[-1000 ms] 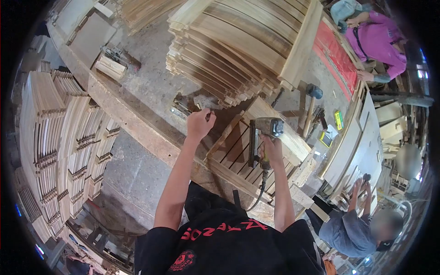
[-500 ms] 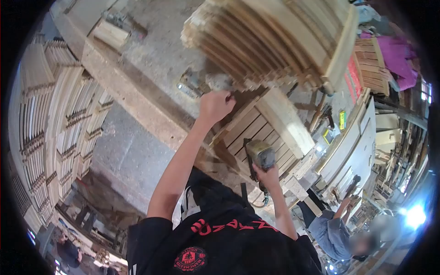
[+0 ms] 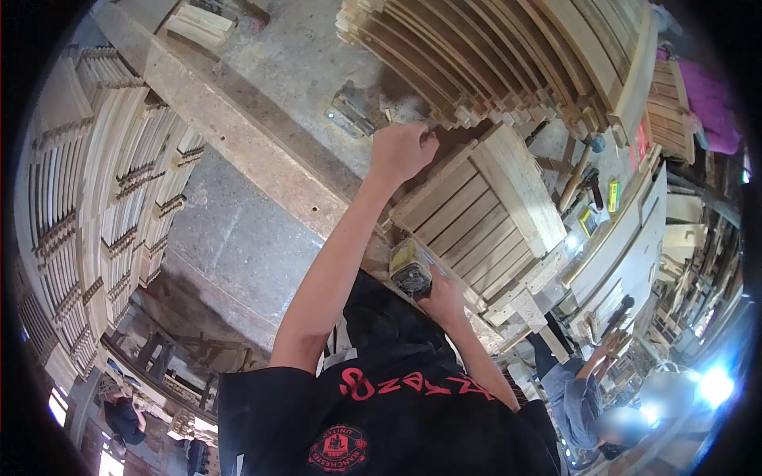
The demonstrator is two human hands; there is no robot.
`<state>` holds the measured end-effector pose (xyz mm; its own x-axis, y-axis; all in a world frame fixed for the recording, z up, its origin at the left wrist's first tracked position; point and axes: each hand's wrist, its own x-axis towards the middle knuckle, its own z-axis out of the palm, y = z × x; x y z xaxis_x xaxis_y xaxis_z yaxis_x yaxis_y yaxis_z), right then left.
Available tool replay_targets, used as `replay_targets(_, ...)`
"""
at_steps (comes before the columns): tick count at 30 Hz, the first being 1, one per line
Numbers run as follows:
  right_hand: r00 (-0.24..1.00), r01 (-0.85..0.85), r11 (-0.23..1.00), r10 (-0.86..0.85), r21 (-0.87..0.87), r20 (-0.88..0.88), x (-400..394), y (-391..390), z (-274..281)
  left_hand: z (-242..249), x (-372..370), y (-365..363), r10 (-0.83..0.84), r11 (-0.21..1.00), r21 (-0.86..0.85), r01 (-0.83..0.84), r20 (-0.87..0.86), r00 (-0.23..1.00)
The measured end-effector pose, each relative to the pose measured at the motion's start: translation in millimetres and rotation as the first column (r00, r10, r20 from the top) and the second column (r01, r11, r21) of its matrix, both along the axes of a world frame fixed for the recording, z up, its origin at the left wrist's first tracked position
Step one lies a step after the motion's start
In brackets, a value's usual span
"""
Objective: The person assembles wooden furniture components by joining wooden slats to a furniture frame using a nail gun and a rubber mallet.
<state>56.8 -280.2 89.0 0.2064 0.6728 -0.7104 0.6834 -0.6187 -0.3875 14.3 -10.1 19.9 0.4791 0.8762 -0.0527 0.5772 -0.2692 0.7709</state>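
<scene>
My right hand (image 3: 444, 300) grips a nail gun (image 3: 411, 268) with a worn yellow and dark body, low beside the near edge of a slatted wooden panel (image 3: 468, 218). The panel has several parallel slats and a wide pale board along its far right side. My left hand (image 3: 403, 151) is closed with curled fingers above the panel's upper left corner; whatever it may hold is hidden. Just beyond that hand, a small metal fitting (image 3: 349, 117) lies on the dusty worktop (image 3: 294, 71).
Curved slatted wooden pieces (image 3: 508, 55) are stacked beyond the panel. More wooden frames (image 3: 103, 182) stand in piles at left. A hammer (image 3: 595, 186) and a yellow item (image 3: 613, 195) lie at right. Another person (image 3: 575, 397) works at lower right.
My right hand has brought the nail gun left and toward my body, off the slats. The left hand stays closed near the panel's corner. The whole view has shifted slightly.
</scene>
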Motion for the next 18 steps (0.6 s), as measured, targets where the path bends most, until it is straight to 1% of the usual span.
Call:
replay_targets(2, 0.998, 0.06, 0.998, -0.06, 0.017, 0.011, 2.5, -7.5, 3.7, 0.4, 1.1, 0.1, 0.014, 1.0, 0.024, -0.014, 0.015, 1.0)
replay_targets(5, 0.99, 0.144, 0.99, -0.144, -0.006, 0.005, 15.3, -43.1, -9.7, -2.1, 2.0, -0.9, 0.016, 1.0, 0.025, -0.016, 0.004, 1.0)
replay_targets(8, 0.99, 0.14, 0.987, -0.138, -0.084, 0.025, 27.6, -52.1, 5.0, -4.1, 3.4, -0.2, 0.028, 0.999, 0.022, -0.028, 0.017, 0.999)
replay_targets(11, 0.992, 0.121, 0.99, -0.118, -0.065, 0.044, 32.4, -66.7, 1.6, -4.1, 5.1, -1.2, 0.055, 0.997, 0.046, -0.056, 0.031, 0.998)
replay_targets(14, 0.984, 0.172, 0.983, -0.169, -0.063, 0.048, 29.7, -71.1, 2.4, -5.8, 4.8, -0.6, 0.049, 0.998, 0.041, -0.05, 0.035, 0.998)
replay_targets(17, 0.985, 0.166, 0.983, -0.162, -0.079, 0.052, 28.8, -73.9, 3.8, 0.5, 5.0, -0.3, 0.053, 0.996, -0.066, -0.053, -0.007, 0.999)
replay_targets(18, 0.986, 0.163, 0.983, -0.161, -0.083, 0.037, 28.7, -73.1, 6.0, -0.9, 4.9, 0.1, 0.049, 0.998, -0.034, -0.049, -0.003, 0.999)
